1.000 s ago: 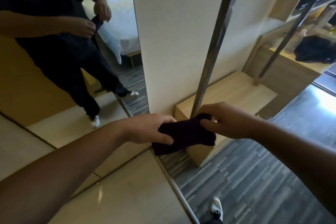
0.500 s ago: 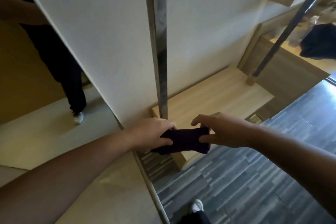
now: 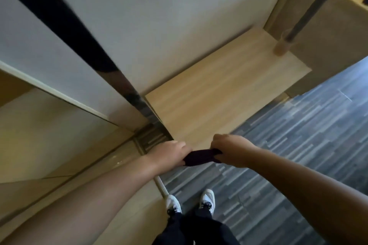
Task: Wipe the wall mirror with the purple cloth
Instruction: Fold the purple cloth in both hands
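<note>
The purple cloth (image 3: pixel 201 156) is bunched into a dark roll and stretched between my two hands, low in front of me. My left hand (image 3: pixel 169 154) grips its left end with curled fingers. Its right end is held by my right hand (image 3: pixel 231 150), fist closed round it. The wall mirror (image 3: pixel 45 125) fills the left side of the view, showing reflected beige floor and wall; its bottom corner lies just beyond my left hand. Neither the cloth nor my hands touch the glass.
A low light-wood platform (image 3: pixel 225 93) sits against the white wall (image 3: pixel 159 16) ahead of my hands. Two metal poles (image 3: pixel 310 6) rise from it. Grey striped flooring (image 3: pixel 298 145) spreads to the right. My white shoes (image 3: pixel 173 204) stand below, beside the mirror's edge.
The view has tilted down, so my reflection has left the mirror and my shoes have come into sight. Both hands have kept hold of the cloth and curled tighter round its ends.
</note>
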A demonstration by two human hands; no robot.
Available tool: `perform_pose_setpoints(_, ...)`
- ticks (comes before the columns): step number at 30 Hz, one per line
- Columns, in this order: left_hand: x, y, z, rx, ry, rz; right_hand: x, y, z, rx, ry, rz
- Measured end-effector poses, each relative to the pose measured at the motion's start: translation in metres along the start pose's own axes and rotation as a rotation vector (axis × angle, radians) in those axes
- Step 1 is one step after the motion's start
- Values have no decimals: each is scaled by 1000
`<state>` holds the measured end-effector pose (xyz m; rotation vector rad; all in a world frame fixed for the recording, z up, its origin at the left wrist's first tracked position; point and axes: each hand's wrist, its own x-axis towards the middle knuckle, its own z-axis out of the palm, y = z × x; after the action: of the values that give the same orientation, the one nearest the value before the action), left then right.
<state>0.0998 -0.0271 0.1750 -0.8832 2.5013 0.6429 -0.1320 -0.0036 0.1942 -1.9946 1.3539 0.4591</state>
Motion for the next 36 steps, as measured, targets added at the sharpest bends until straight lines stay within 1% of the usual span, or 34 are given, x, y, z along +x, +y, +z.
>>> perform_pose_setpoints(2, 23, -11, 20, 18, 24, -24, 23, 20, 17, 48, -9, 46)
perform_pose_setpoints(4, 44, -21, 32, 81, 87, -55, 44, 38, 26, 67, -17, 79)
perform_pose_setpoints(6, 66, -31, 41, 122, 144, -86, 66, 54, 31, 53, 31, 85)
perform_pose_setpoints(7, 76, -37, 45, 132, 174, -102, 77, 61, 33, 38, 83, 92)
perform_pose_setpoints(9, 96, -49, 48, 145, 259, -147, 99, 71, 40, -4, 237, 108)
perform_pose_setpoints(12, 121, -68, 61, 177, 409, -247, 130, 82, 59, -33, 597, 54)
perform_pose_setpoints(13, 127, -73, 68, 171, 422, -266, 139, 85, 67, -60, 698, 31)
perform_pose_setpoints(14, 132, -77, 76, 163, 417, -268, 147, 86, 77, -93, 757, 21)
perform_pose_setpoints(15, 136, -80, 87, 150, 404, -259, 155, 88, 89, -120, 766, 10)
perform_pose_setpoints(17, 139, -82, 114, 151, 352, -229, 166, 92, 122, -150, 696, -37)
perform_pose_setpoints(19, 138, -81, 149, 178, 319, -175, 167, 96, 159, -161, 564, -71)
perform_pose_setpoints(20, 135, -80, 166, 185, 330, -161, 165, 96, 174, -169, 510, -67)
perform_pose_setpoints(22, 131, -81, 196, 181, 356, -148, 159, 96, 196, -211, 462, -28)
perform_pose_setpoints(23, 128, -80, 205, 179, 338, -160, 155, 93, 201, -242, 431, -3)
perform_pose_setpoints(24, 123, -80, 208, 182, 281, -182, 151, 91, 205, -277, 362, 24)
perform_pose_setpoints(25, 119, -80, 208, 201, 187, -198, 148, 89, 208, -300, 292, 44)
perform_pose_setpoints(26, 115, -79, 205, 222, 93, -196, 145, 87, 208, -313, 228, 61)
perform_pose_setpoints(28, 111, -76, 193, 246, -18, -211, 143, 83, 200, -327, 113, 83)
perform_pose_setpoints(30, 109, -69, 180, 272, -61, -234, 140, 78, 184, -360, 10, 91)
perform_pose_setpoints(32, 107, -64, 167, 231, -81, -257, 135, 70, 163, -346, -68, 79)
perform_pose_setpoints(34, 98, -59, 155, 180, -87, -273, 129, 63, 144, -270, -59, 61)
perform_pose_setpoints(36, 87, -51, 143, 35, -22, -305, 123, 50, 122, -80, 4, 86)
